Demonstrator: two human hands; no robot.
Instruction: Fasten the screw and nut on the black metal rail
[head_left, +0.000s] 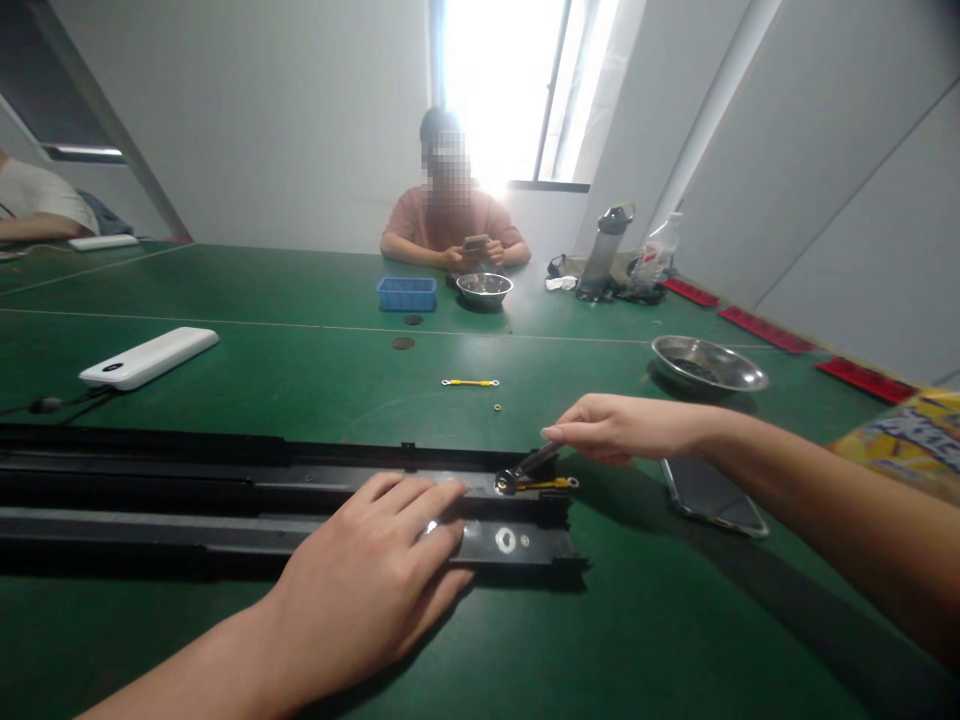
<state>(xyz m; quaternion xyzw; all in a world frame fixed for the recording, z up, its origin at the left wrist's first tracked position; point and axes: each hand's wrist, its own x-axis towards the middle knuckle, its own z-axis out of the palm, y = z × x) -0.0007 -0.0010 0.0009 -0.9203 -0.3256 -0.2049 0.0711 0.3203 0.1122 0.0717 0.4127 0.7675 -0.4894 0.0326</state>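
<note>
Left hand (379, 560), fingers bent over frame (292, 480), grip unclear, right hand (619, 425) closed round wrench (537, 459), handle tip hidden, wrench slanting away rightward from frame's right end, frame lying left-right, left end cut off

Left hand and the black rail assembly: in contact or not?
Touching. The head view shows the left hand laid over the black rail assembly, its fingers resting across the top.
</note>
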